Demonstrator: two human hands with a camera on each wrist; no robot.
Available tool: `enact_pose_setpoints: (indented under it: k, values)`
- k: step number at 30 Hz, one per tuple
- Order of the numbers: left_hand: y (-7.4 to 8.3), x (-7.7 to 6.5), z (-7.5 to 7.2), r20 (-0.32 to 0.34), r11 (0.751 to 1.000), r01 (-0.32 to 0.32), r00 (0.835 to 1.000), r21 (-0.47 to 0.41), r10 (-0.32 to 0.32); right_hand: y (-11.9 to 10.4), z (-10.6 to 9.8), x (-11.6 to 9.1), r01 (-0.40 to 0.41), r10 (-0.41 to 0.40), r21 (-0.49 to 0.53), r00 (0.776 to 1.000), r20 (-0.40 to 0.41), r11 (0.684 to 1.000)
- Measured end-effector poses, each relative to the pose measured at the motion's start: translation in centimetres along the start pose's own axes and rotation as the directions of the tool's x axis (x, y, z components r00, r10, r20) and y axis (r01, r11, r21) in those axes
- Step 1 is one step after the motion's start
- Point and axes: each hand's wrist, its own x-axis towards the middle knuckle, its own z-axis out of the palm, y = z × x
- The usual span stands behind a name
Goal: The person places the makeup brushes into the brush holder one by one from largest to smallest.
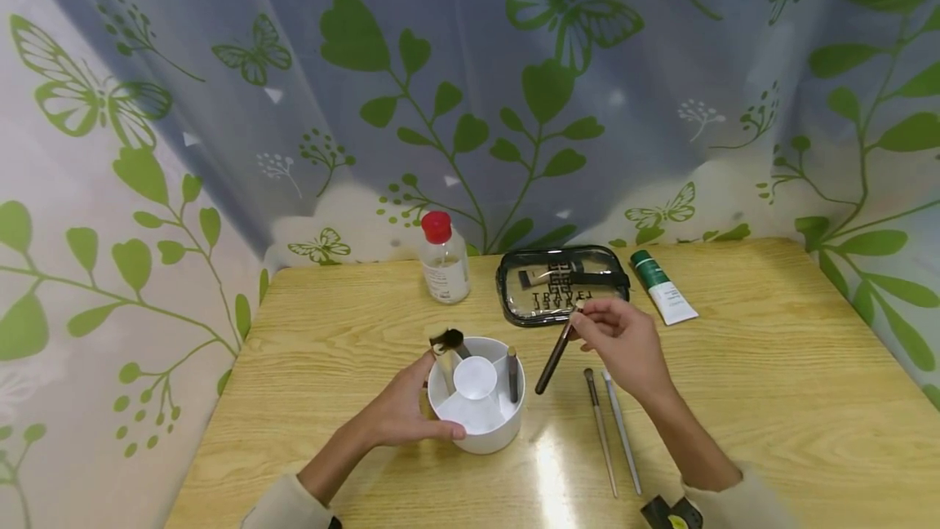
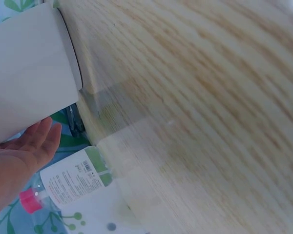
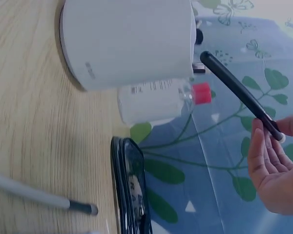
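A white round brush holder, divided into compartments about a raised centre, stands on the table. My left hand grips its left side, thumb across the front; the left wrist view shows that hand's fingers along the outer wall. Between thumb and fingertips, my right hand pinches a dark makeup brush near its pale-tipped end. The brush's handle slants down toward the holder, held apart from it. Inside the holder are dark-bristled brushes at the back left and a short dark-handled brush on the right.
Two slim makeup brushes, one brownish and one grey, lie right of the holder. Behind stand a red-capped clear bottle, a clear black-edged travel pouch and a green-and-white tube. A patterned curtain hangs along the table's back edge.
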Motion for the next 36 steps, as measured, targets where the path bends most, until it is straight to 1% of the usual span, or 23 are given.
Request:
enact_pose_setpoints:
  k: [2, 5, 15, 21, 28, 31, 36]
  values:
    - [0.0, 0.0, 0.0, -0.001, 1.000, 0.006, 1.000, 0.005, -0.006, -0.2, 0.5, -0.1, 0.032, -0.031, 0.041, 0.999, -0.003, 0.999]
    - [0.1, 0.0, 0.0, 0.000, 1.000, 0.006, 1.000, 0.001, -0.006, -0.3, 1.1, -0.3, 0.051, -0.051, 0.064, 0.999, -0.004, 0.997]
    - [0.2, 0.0, 0.0, 0.001, 1.000, 0.006, 1.000, -0.006, -0.006, 0.1, 3.1, -0.7, 0.088, -0.089, 0.075, 0.996, 0.012, 0.993]
    - [0.2, 0.1, 0.0, 0.000, 1.000, 0.003, 1.000, -0.011, -0.003, 0.5, 4.1, -1.1, 0.098, -0.099, 0.021, 0.993, 0.058, 0.995]
    - [0.2, 0.0, 0.0, -0.001, 1.000, 0.013, 1.000, -0.013, -0.013, 0.9, 4.5, -1.3, 0.103, -0.097, -0.043, 0.989, 0.109, 0.994]
    - [0.2, 0.0, 0.0, -0.002, 1.000, 0.014, 1.000, -0.014, -0.014, 1.2, 4.7, -1.3, 0.119, -0.110, -0.066, 0.986, 0.123, 0.991]
    - [0.2, 0.0, 0.0, -0.001, 1.000, 0.005, 1.000, -0.020, -0.005, 2.0, 5.2, -1.4, 0.159, -0.140, -0.134, 0.980, 0.141, 0.978]
